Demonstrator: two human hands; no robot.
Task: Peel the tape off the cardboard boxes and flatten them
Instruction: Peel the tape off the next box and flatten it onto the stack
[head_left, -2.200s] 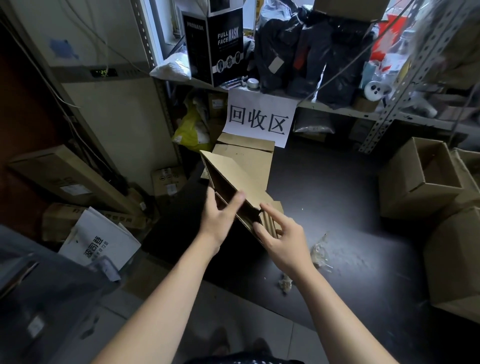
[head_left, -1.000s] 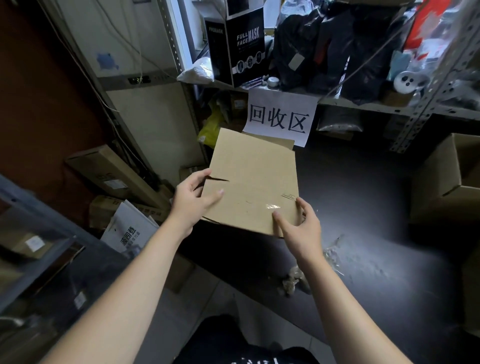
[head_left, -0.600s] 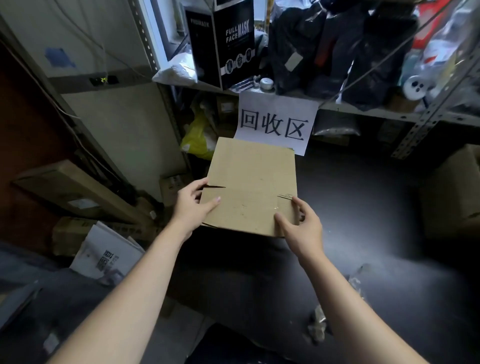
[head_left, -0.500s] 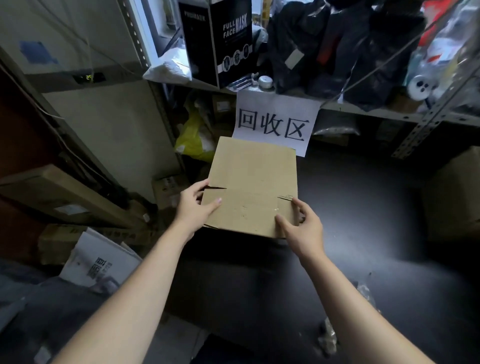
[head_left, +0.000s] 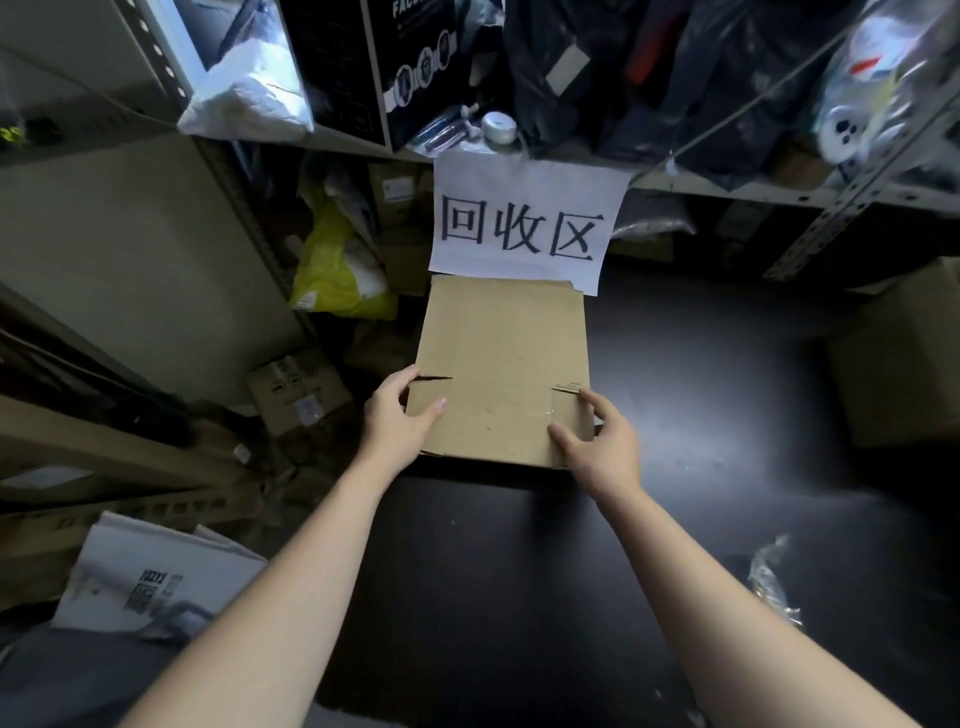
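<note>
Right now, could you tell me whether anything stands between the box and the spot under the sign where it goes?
Nothing visible does. The left grip and right grip hold the box by its near corners, and its far edge reaches the sign. The clear scrap on the table lies well off to the right.

I see a white paper sign (head_left: 524, 221) hanging from the metal shelf (head_left: 753, 193), and a yellow bag (head_left: 332, 270) left of it.

The flattened cardboard box (head_left: 501, 364) lies on the table (head_left: 675, 519), with the paper sign (head_left: 524, 218) hanging just behind it. The left hand (head_left: 395, 421) holds its near left edge and the right hand (head_left: 597, 447) its near right corner. Crumpled tape (head_left: 774, 582) lies well to its right, nearer the person.
</note>
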